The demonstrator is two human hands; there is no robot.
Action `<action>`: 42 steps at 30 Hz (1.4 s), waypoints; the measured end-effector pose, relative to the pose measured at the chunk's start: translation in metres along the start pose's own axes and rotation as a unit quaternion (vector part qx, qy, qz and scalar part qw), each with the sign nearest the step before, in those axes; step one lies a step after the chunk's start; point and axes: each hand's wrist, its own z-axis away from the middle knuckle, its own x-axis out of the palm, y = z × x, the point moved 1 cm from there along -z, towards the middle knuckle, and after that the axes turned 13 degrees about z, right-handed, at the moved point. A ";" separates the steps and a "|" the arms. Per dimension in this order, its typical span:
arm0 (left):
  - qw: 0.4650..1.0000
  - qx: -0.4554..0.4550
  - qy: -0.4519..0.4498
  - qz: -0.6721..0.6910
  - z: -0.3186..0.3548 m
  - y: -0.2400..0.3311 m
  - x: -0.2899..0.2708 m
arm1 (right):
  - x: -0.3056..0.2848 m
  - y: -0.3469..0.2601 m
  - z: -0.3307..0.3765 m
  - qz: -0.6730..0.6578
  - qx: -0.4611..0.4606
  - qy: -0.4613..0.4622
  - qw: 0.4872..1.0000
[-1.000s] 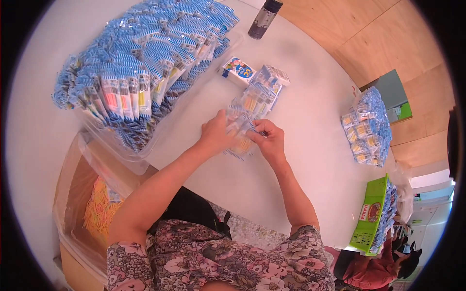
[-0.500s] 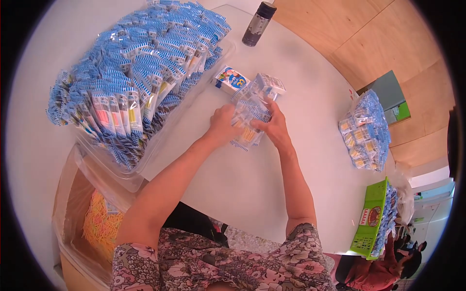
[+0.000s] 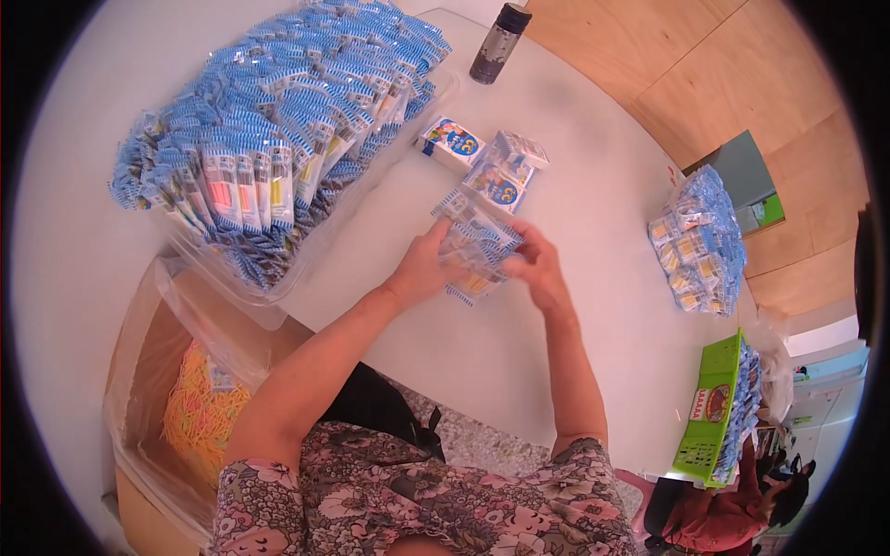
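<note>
Clamped in the left hand (image 3: 422, 267), overlapping blue-striped packets (image 3: 476, 230) point striped ends far-left and nearward above the worktop (image 3: 612, 278); the right hand (image 3: 536, 264) meets their right edge, grip unclear. Cartons (image 3: 502, 185) crowd beyond; bare surface opens rightward.

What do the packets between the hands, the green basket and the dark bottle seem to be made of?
The packets: thin, likely glossy plastic film; contents show through clear parts. The green basket: probably rigid moulded plastic, by its even colour and perforated wall. The dark bottle: rigid by its straight sides, mottled; metal or plastic unclear.
</note>
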 end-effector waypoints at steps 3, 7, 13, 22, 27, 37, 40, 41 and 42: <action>1.000 0.022 0.009 -0.010 0.011 -0.004 0.001 | 0.014 -0.035 -0.013 0.162 -0.064 -0.007 0.985; 0.994 0.036 -0.029 -0.101 0.016 0.004 0.010 | 0.031 -0.049 -0.017 0.301 -0.085 -0.045 0.949; 1.000 0.002 0.026 0.010 0.031 -0.010 -0.001 | 0.003 -0.025 -0.013 -0.072 -0.080 0.198 0.974; 0.997 -0.017 -0.005 0.075 0.041 -0.022 -0.012 | 0.002 0.028 0.004 -0.185 -0.033 0.249 0.950; 0.994 -0.024 -0.009 0.104 0.048 -0.011 -0.010 | 0.012 0.023 0.009 -0.102 -0.020 0.246 0.964; 0.998 0.029 0.019 0.043 0.061 -0.009 -0.007 | 0.067 0.026 0.058 -0.077 -0.061 -0.004 0.995; 0.995 0.063 0.004 0.071 0.070 0.011 0.005 | 0.061 0.020 0.056 -0.020 -0.048 -0.015 0.999; 0.993 0.067 -0.013 0.098 0.077 0.018 0.007 | 0.060 0.015 0.059 -0.025 -0.062 -0.020 0.998; 0.993 0.066 -0.011 0.096 0.079 0.019 0.005 | 0.058 0.011 0.058 -0.027 -0.062 -0.023 0.997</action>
